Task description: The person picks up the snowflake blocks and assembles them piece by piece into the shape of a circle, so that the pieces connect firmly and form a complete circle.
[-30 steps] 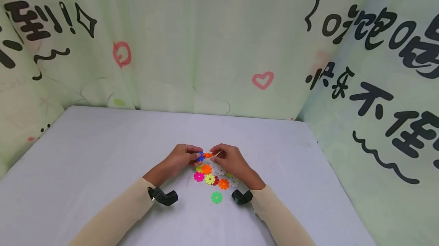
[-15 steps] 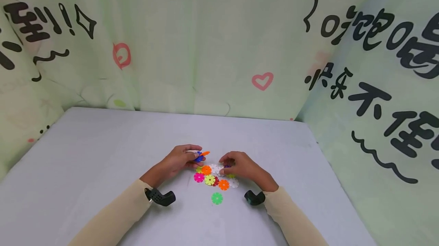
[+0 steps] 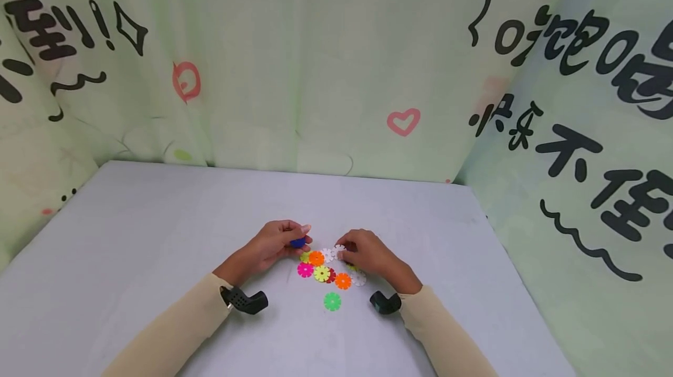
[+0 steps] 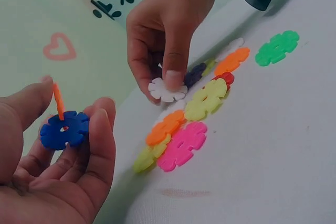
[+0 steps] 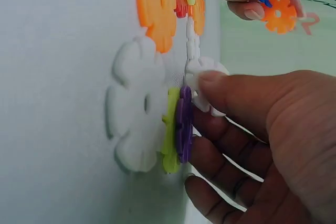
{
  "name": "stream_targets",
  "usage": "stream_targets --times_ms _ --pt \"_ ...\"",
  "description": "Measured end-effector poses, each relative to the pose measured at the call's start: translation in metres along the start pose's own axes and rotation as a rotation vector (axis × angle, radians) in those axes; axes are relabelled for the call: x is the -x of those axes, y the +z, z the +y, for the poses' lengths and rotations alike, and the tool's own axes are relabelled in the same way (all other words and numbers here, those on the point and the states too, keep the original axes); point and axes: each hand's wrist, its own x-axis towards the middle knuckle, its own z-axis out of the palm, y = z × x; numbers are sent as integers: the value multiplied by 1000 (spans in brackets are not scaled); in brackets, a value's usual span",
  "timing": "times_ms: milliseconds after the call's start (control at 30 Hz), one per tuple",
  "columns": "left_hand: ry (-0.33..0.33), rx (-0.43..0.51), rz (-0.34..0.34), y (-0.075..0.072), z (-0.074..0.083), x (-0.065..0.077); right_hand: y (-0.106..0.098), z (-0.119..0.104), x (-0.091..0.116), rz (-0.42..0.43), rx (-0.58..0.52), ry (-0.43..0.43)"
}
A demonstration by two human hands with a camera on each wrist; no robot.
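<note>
My left hand (image 3: 269, 246) holds a blue notched flower-shaped disc (image 4: 65, 130) in its curled fingers. An orange disc (image 5: 279, 14) is slotted into the blue one and stands edge-on to it; the left thumb touches its upper edge. My right hand (image 3: 372, 253) pinches a white flower disc (image 4: 167, 89) between thumb and fingertips, close over the loose discs. A purple disc (image 5: 184, 124) and a yellow-green disc (image 5: 170, 129) lie just below those fingers. Another white disc (image 5: 137, 106) lies flat beside them.
Between and in front of the hands lie pink (image 3: 305, 270), yellow (image 3: 322, 273), orange (image 3: 343, 281) and red discs, partly overlapping. A green disc (image 3: 332, 301) lies apart, nearer the body. Printed curtains (image 3: 336, 73) hang behind the white table (image 3: 158, 219).
The right hand has come away from the joined blue and orange discs, moved right and down to the pile, and now pinches a white disc. The left hand has turned the joined discs.
</note>
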Motion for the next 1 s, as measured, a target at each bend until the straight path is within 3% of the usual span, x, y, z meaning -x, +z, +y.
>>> stream_targets --times_ms 300,500,700,1000 --pt "-1 37 -32 2 -3 1 6 -2 -2 122 -85 -43" --pt "-8 47 32 5 0 -1 6 -6 -2 207 -148 -87" --pt "-17 93 53 6 1 -2 4 -14 -3 241 -190 -85" --pt "-4 104 4 6 1 -2 3 -22 -10 269 -228 -98"
